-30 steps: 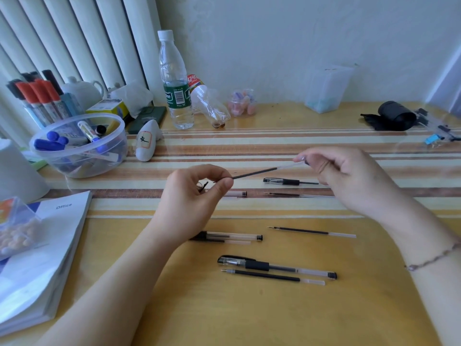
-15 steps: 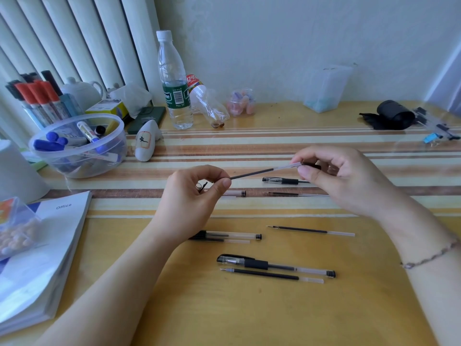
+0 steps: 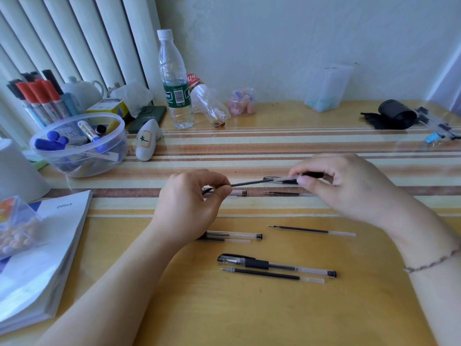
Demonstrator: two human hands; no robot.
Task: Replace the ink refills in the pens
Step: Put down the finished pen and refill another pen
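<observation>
My left hand (image 3: 192,203) pinches the tip end of a thin black ink refill (image 3: 247,183) just above the desk. My right hand (image 3: 349,186) grips the refill's clear far end, with a black pen part (image 3: 311,174) also between its fingers. A clear barrel piece (image 3: 237,193) and a spare refill (image 3: 287,194) lie under the hands. Nearer me lie an open pen (image 3: 232,236), a loose refill (image 3: 311,231), a capped pen (image 3: 274,265) and another refill (image 3: 272,274).
A plastic bowl of markers (image 3: 77,146) and a white cup (image 3: 17,171) stand at the left. A book (image 3: 42,245) lies at the front left. A water bottle (image 3: 175,91), a clear box (image 3: 326,88) and a black pouch (image 3: 394,116) line the back.
My right hand has moved left and down, bringing the refill's far end lower, close over the pen parts on the striped band. My left hand has hardly moved.
</observation>
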